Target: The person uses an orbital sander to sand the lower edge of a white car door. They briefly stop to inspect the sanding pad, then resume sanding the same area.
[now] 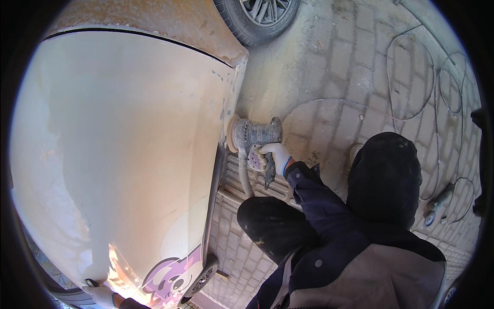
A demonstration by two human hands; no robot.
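Note:
My right hand (279, 158), in a white glove with a blue cuff, is closed round the grip of a dusty grey power sander (257, 131). The sander lies on its side, its round pad facing the lower edge of a pale car panel (128, 129). A lavender sanding disc with holes (256, 158) shows at my fingertips, against the tool. A ribbed hose (244, 175) hangs from the sander. At the lower left, my gloved left hand (100, 295) lies against the panel beside a small dark fitting (91, 282), fingers stretched out.
A car wheel (260, 18) stands at the top. A thin cable (360, 105) loops over the brick paving (355, 77). An angle grinder (437, 207) lies at the right. Slotted drain grates (275, 188) lie under the panel's edge. A purple cartoon decal (172, 280) marks the bodywork.

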